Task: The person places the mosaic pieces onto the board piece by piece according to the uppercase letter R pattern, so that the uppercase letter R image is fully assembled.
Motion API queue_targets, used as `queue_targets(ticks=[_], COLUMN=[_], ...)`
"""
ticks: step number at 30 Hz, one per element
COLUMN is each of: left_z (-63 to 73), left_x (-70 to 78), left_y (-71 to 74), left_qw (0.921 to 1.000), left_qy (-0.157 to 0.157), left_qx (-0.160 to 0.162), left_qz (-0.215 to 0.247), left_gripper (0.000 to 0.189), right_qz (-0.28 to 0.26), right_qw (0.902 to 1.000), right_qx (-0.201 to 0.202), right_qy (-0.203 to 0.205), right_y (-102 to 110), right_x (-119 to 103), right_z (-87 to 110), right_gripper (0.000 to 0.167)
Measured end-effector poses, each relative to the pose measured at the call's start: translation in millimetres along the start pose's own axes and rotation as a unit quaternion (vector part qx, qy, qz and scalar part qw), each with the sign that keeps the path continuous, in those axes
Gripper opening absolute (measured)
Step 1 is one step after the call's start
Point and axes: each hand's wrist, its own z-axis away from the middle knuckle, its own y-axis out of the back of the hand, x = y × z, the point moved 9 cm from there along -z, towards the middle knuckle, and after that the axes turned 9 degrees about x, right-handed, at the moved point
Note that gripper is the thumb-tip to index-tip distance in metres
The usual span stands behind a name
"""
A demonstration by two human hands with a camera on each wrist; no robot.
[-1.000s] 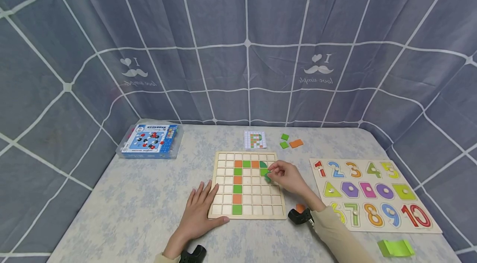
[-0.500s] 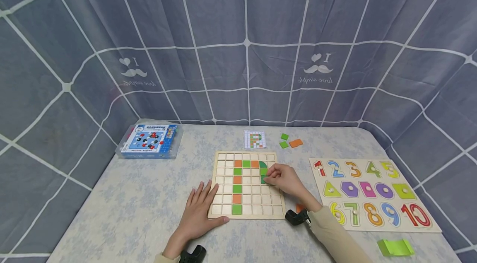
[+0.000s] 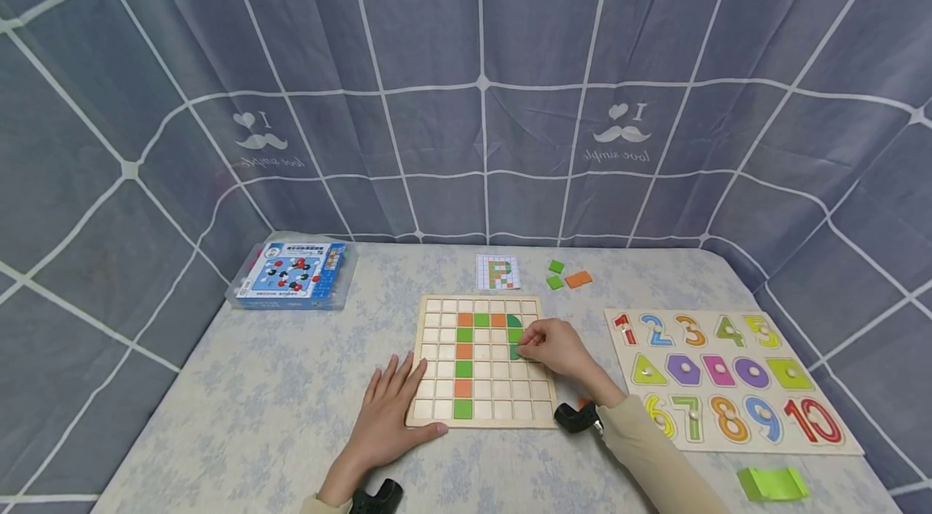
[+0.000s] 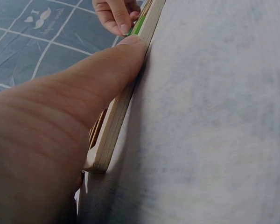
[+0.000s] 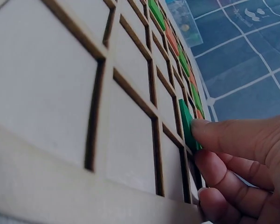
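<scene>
A wooden grid board (image 3: 437, 414) lies in the middle of the table, with orange and green square tiles in some of its cells. My left hand (image 3: 391, 409) is spread at the board's lower left corner, fingers along the left side and thumb on the near edge. At the right part of the grid, my right hand (image 3: 557, 348) pinches a dark green tile (image 5: 186, 123) between thumb and fingers, over the cell below a light green tile (image 3: 514, 335). Above that one sits a dark green quarter-round tile (image 3: 514, 321). The fingers partly hide the pinched tile.
Behind the board lie a small pattern card (image 3: 498, 273), loose green tiles (image 3: 556, 283) and orange tiles (image 3: 578, 279). A number-and-shape puzzle board (image 3: 717, 395) lies at right, with a green holder (image 3: 773, 485) before it. A plastic box (image 3: 294, 275) stands back left.
My right hand has moved slightly left and brought the dark green tile from the column's right side onto the cell below the light green tile. The left hand has stayed still.
</scene>
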Motion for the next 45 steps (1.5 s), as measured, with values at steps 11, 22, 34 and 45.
queue_targets(ticks=[11,22,34,45], left_z=[0.1,0.0,1.3,-0.4], left_x=[-0.2,0.6,0.6,1.2], left_y=[0.3,0.9,1.8,0.7], left_qw=[1.0000,1.0000,0.9999,1.0000], left_qy=[-0.002,0.002,-0.002,-0.001], left_qx=[0.004,0.002,0.011,0.006], left_qz=[-0.007,0.001,0.001,-0.002], left_gripper=[0.097,0.097,0.097,0.097], right_qz=[0.021,0.012,0.035,0.074], right_qw=[0.9997,0.9997,0.9938,0.9872], right_qx=[0.008,0.004,0.070,0.127], right_qy=[-0.009,0.021,0.079,0.061], right_y=[1.3,1.5,37.4,87.4], right_x=[-6.5,-10.0,-4.7,18.9], right_z=[3.6,6.2,-11.5,-38.2], right_gripper=[0.012,0.010,0.007,0.014])
